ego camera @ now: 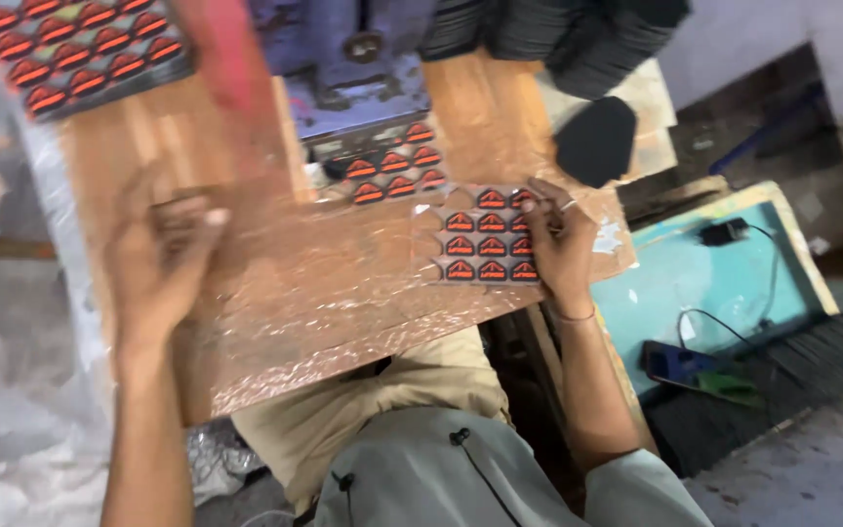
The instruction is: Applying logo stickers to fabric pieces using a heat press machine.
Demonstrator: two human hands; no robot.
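My right hand (560, 249) is down on a small sheet of patches (485, 237), fingers curled over its right edge & pressing it to the foil-covered board (343, 293); thumb side hidden, so can't say if it's a true pinch, but fingers are closed onto the sheet. That sheet lies at the board's right end, near the edge closest to me. On it I count 3 rows of black dome-shaped patches w/ orange-red marks: approx 3 per row showing, so 9 or so, the right-most partly under my fingers. My left hand (163, 259) is blurred w/ motion, over the left part of the board, fingers loosely bent; can't tell if it holds anything. 2 more patch sheets in view: one just past mine, under the blue machine (343, 59), w/ approx 3 rows of patches (397, 166); one bigger at top left (75, 44), 3+ rows, count unclear from blur. 1 plain black dome-shaped piece (595, 140) lies on the board's far right corner, apart from my sheet. Stacks of black pieces (548, 34) behind it, too many & too dark to count. Right of the board, lower down: 1 teal tray (695, 283), 1 black brush (782, 381).
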